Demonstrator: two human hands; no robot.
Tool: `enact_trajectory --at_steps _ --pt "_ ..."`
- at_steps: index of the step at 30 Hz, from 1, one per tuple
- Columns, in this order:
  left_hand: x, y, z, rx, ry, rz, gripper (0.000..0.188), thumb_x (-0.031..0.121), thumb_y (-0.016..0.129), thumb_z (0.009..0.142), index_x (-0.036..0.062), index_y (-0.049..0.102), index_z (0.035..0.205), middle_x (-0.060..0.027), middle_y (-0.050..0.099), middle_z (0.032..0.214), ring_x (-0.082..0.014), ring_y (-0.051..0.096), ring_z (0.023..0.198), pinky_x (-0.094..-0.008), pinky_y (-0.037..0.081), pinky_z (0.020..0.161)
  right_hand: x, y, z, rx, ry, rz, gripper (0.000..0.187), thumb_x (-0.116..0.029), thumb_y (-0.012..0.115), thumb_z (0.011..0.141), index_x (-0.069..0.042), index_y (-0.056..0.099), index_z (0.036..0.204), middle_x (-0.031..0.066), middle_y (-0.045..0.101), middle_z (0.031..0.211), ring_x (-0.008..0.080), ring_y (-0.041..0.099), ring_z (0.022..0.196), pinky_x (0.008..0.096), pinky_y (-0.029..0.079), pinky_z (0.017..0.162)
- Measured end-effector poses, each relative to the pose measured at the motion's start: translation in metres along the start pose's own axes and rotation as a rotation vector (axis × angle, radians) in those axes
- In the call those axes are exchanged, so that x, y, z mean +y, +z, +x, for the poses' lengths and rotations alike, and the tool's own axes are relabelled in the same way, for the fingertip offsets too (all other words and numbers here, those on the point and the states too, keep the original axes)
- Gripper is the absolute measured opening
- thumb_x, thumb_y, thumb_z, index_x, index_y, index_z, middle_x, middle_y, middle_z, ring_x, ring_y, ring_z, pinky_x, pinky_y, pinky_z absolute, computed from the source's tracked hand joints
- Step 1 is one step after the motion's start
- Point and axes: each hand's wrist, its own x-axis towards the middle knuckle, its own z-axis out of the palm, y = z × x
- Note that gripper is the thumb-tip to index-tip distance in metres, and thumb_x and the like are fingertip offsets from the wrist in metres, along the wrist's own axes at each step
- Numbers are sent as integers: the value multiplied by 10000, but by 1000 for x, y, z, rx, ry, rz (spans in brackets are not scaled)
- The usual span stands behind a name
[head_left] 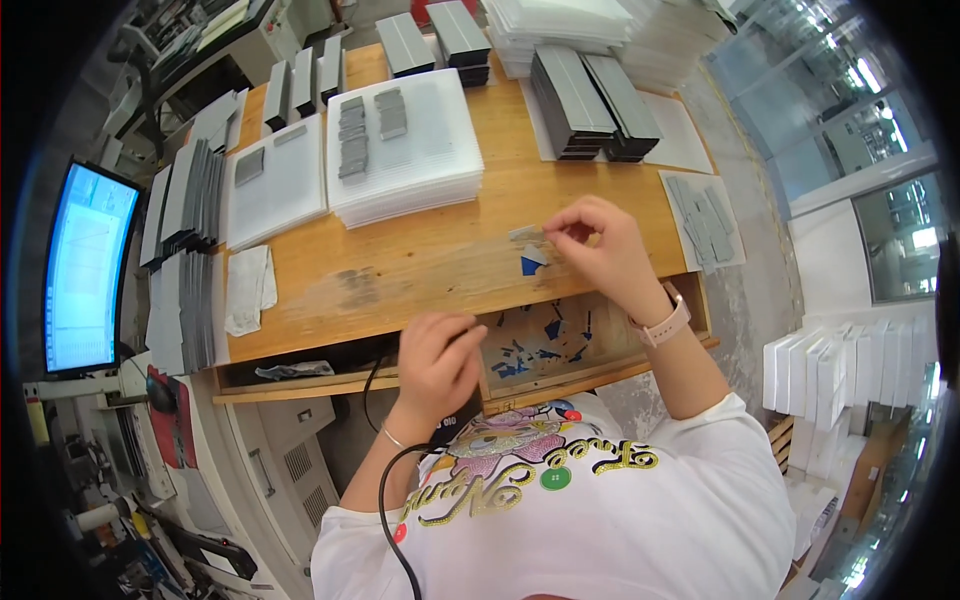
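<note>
My right hand point(600, 250) is over the front part of the wooden table, thumb and forefinger pinched at the end of a small pale grey piece point(524, 232). Just below those fingertips lies a blue scrap point(531, 267) with a pale piece against it. My left hand point(438, 362) is in front of the table's edge, left of the open drawer point(600, 370). Its fingers are curled with the tips pressed together; whatever may be between them is too small to make out. Several blue and dark scraps point(515, 360) lie in the drawer.
White sheets point(410, 190) are stacked at mid-table, grey strips point(392, 113) on top. Dark grey bars point(575, 95) stand along the back. More grey strips point(705, 220) lie at right. A cloth point(250, 290) and grey panels point(185, 300) are at left, near a monitor point(90, 270).
</note>
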Motion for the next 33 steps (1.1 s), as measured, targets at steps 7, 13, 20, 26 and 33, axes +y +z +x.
enact_trajectory --at_steps 7,13,20,26,33 --pt "9 17 18 -47 -185 210 221 30 607 622 41 606 843 -108 529 954 -298 493 920 -415 373 791 18 -2 -34 -156 100 -62 124 -85 646 717 -20 624 821 53 545 712 115 498 566 230 414 542" --pt "16 40 37 -111 -218 268 266 47 605 649 44 604 915 -139 494 1062 -322 461 998 -410 352 861 19 17 -32 -18 -224 -337 202 -116 663 681 -57 637 873 89 516 793 261 503 787 329 431 673" --pt "4 14 26 31 -302 389 269 47 600 660 49 599 929 -145 484 1089 -329 447 1035 -418 345 878 18 9 -41 -146 -278 -139 167 -84 649 695 -61 641 860 99 516 823 247 507 787 315 433 667" --pt "-63 -65 10 314 -533 895 378 133 620 720 50 534 1078 -175 486 1090 -362 439 1041 -444 339 892 19 0 -49 -16 -160 -57 111 -31 627 716 -32 624 827 104 521 809 248 522 763 306 439 647" --pt "-120 -108 -13 65 -640 939 375 163 542 804 4 494 1140 -217 453 1190 -356 416 1098 -420 329 930 16 3 -61 29 -119 33 133 -5 612 713 -32 626 842 102 531 831 226 536 780 291 443 651"
